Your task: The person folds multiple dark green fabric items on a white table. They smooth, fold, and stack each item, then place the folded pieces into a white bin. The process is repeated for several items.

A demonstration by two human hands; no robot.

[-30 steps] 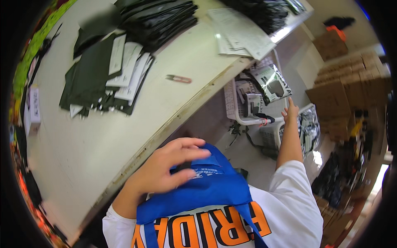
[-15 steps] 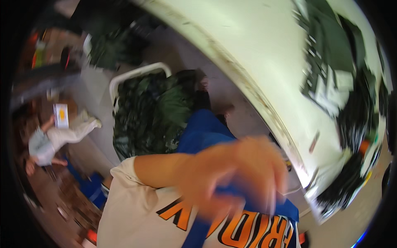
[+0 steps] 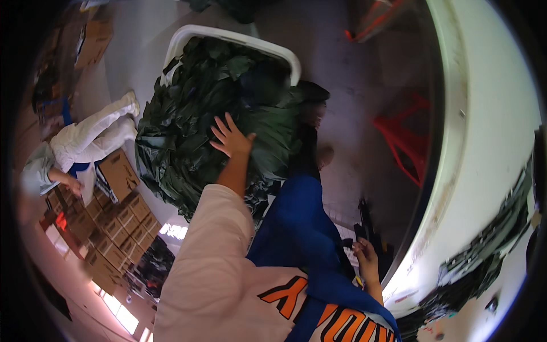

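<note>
My left hand [image 3: 232, 138] lies with fingers spread on a big heap of dark green cloth pieces [image 3: 182, 125]. The heap fills a white-rimmed bin [image 3: 242, 39] and bulges over its near side. Low on the right, beside my blue apron [image 3: 293, 222], is my right hand [image 3: 366, 257]. Its fingers are curled together next to a dark object; what they hold, if anything, is too small and dark to make out.
A white table [image 3: 453, 194] curves along the right, with dark green pieces [image 3: 496, 245] stacked on it. Under it stands a red stool [image 3: 407, 137]. On the left, a person in light trousers [image 3: 94, 128] holds something pale near stacked cardboard boxes [image 3: 125, 228].
My left hand has moved from in front of my body out onto the green heap, its fingers now spread. The view has swung toward the bin, and my right hand now shows.
</note>
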